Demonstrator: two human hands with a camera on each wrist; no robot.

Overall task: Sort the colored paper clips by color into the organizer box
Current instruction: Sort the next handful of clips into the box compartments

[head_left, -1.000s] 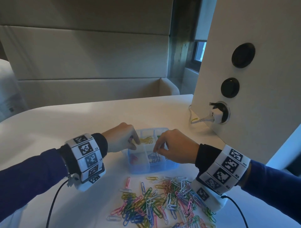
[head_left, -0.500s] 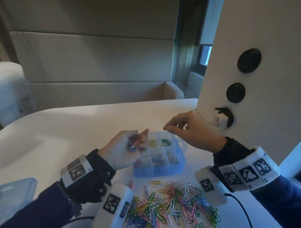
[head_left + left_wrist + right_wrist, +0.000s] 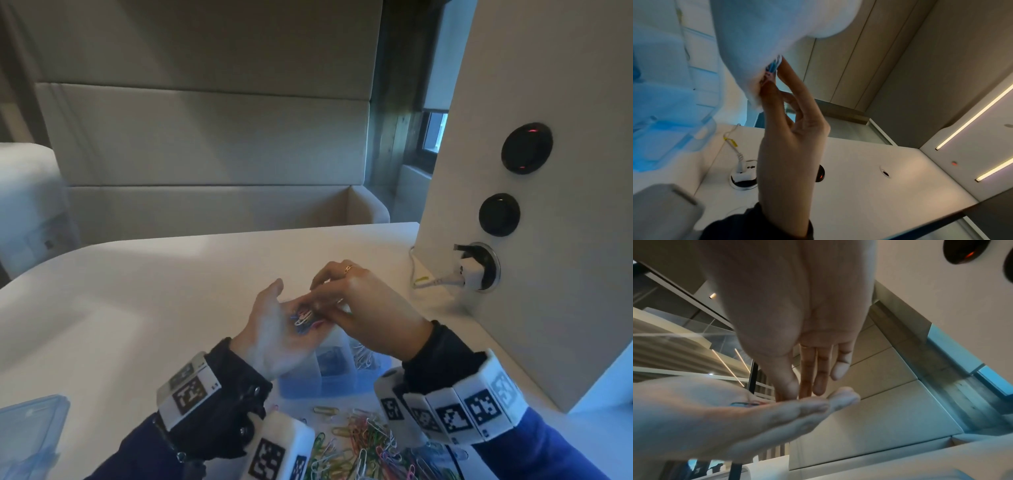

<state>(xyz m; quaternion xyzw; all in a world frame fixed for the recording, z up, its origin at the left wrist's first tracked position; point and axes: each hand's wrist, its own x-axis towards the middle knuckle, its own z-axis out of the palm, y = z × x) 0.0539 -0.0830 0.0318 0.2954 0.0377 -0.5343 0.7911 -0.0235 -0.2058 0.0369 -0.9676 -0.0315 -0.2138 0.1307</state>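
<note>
The white surface (image 3: 164, 294) fills the middle and lower part of the head view, running from the left edge to the white wall panel (image 3: 548, 85) that takes up the right side. On that panel, toward the right edge, sit two dark round sockets above a third one holding a white plug (image 3: 471, 272), its cord trailing left onto the surface.

Low in the centre, the blue organizer box (image 3: 329, 378) stands on the surface, mostly hidden under both hands; a compartment with blue clips and one with pale clips show between the wrists. At the lower left corner lies a clear blue lid (image 3: 27, 435).

Along the bottom edge, right of centre, the loose pile of paper clips (image 3: 363, 445) spreads in mixed colours in front of the box.

Above the box, the left hand (image 3: 274, 332) is turned palm up with fingers nearly straight, cradling a small bunch of clips (image 3: 305, 320) in blue, pink and white. The right hand (image 3: 370, 308) reaches over from the right, its thumb and fingertips (image 3: 789, 386) drawn together down on that bunch; whether they have actually gripped a clip cannot be told.
</note>
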